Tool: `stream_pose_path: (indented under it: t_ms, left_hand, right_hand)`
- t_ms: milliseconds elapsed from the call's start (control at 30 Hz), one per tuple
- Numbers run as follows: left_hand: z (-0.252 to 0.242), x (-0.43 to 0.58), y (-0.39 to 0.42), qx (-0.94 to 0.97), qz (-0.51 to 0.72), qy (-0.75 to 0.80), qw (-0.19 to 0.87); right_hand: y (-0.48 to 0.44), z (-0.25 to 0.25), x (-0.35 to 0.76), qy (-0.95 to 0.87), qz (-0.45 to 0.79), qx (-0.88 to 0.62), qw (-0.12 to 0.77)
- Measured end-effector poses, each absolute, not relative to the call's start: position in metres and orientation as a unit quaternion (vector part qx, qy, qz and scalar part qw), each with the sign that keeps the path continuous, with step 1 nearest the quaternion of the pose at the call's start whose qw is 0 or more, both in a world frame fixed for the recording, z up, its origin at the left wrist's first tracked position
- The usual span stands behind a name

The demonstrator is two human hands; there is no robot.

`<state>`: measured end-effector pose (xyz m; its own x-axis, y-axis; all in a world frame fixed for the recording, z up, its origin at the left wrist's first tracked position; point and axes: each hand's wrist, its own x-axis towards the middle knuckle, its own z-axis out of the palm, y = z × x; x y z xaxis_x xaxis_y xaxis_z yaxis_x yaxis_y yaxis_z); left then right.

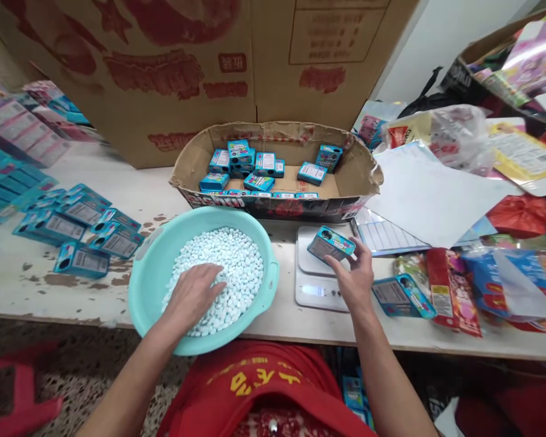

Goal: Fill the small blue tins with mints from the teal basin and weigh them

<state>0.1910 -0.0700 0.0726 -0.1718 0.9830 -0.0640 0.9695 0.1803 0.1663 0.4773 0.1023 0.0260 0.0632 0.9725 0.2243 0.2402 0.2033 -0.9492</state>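
My left hand rests on the white candies inside the turquoise basin, its fingers partly sunk among them; whether it grips any is hidden. A small blue box is held in my right hand, tilted over the white scale. The scale's display is lit. Just right of the scale, another blue box lies on the table. Behind the basin, a cut-down cardboard tray holds several blue boxes.
Several blue boxes stand on the table at the left. A large carton rises behind the tray. White paper, colourful packets and plastic bags crowd the right side.
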Motion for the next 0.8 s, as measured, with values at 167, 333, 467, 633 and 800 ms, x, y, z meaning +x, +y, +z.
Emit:
stream_pose_path:
  t_ms: [167, 333, 467, 633, 800]
  left_hand:
    - [0.064, 0.19, -0.075, 0.656, 0.0, 0.747, 0.106]
    - [0.058, 0.188, -0.073, 0.661, 0.017, 0.743, 0.104]
    - [0.058, 0.188, -0.071, 0.666, 0.025, 0.738, 0.107]
    - [0.058, 0.189, -0.072, 0.665, 0.018, 0.74, 0.099]
    - [0.072, 0.192, -0.071, 0.646, 0.014, 0.76, 0.06]
  right_hand:
    - [0.077, 0.047, 0.513, -0.596, 0.16, -0.517, 0.593]
    - [0.065, 0.054, 0.564, -0.564, -0.037, -0.608, 0.557]
    - [0.062, 0.038, 0.581, -0.503, 0.053, -0.664, 0.551]
    - [0.066, 0.015, 0.578, -0.43, 0.188, -0.702, 0.536]
    - [0.068, 0.013, 0.572, -0.381, 0.175, -0.76, 0.497]
